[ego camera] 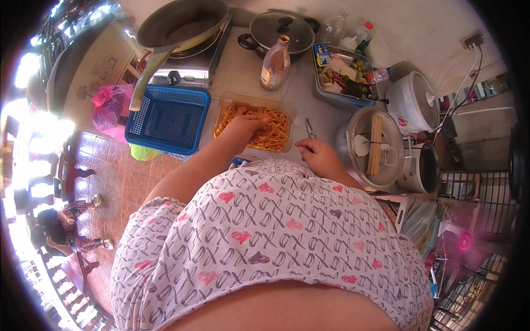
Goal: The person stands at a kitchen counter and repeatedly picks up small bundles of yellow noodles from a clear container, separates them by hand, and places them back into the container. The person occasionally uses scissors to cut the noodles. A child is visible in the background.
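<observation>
A clear rectangular plastic container point(293, 113) holds long strips of food point(276, 138) in orange sauce. Over its middle is my left hand point(244, 131), fingers pinched together on a strip at the far end of a thin bamboo skewer point(285, 136); the fingers partly hide the strip. My right hand point(316, 152), just off the container's near right corner, grips the skewer's other end between thumb and fingers. The skewer slants up and left from it across the container. A small pair of scissors point(310, 129) lies on the table right of the container.
A blue plastic basket point(203, 120) stands left of the container, under the handle of a wok point(182, 27) on a gas stove. Behind stand a bottle point(275, 66) and a lidded pan point(283, 31). Bundled skewers point(375, 145) lie on a pot lid at right. A seated person point(62, 227) is far left.
</observation>
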A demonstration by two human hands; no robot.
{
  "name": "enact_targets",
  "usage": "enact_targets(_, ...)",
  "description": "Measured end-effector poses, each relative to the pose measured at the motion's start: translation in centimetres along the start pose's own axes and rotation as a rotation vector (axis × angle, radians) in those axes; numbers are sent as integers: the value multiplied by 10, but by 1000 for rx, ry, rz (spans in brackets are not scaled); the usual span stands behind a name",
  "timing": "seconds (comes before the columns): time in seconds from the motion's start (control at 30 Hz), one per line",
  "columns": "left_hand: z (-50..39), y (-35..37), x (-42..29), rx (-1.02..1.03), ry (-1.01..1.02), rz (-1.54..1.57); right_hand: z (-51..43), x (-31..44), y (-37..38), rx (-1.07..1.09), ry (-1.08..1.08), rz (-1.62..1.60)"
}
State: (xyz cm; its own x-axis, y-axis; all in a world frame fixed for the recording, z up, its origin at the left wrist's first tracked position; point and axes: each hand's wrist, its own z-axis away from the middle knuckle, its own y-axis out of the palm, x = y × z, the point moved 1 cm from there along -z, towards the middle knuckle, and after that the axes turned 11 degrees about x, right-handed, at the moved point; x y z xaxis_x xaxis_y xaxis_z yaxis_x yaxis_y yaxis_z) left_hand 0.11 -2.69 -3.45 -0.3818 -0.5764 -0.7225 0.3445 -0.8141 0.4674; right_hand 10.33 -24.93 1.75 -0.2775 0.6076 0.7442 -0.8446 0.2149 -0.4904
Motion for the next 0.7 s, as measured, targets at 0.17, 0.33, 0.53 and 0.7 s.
enact_targets(0.17, 3, 4, -1, 17, -49, 199, -1, 1, 0, 1, 33, 5)
enact_targets(0.33, 5, 7, -2, 41, -62, 242, -2, 0, 1, -14, 28, 15)
enact_targets(0.53, 3, 10, 2, 43, -63, 324, -4, -2, 3, -23, 18, 19)
enact_targets(0.7, 4, 13, 3, 51, -80, 354, -5, 0, 5, -27, 21, -40)
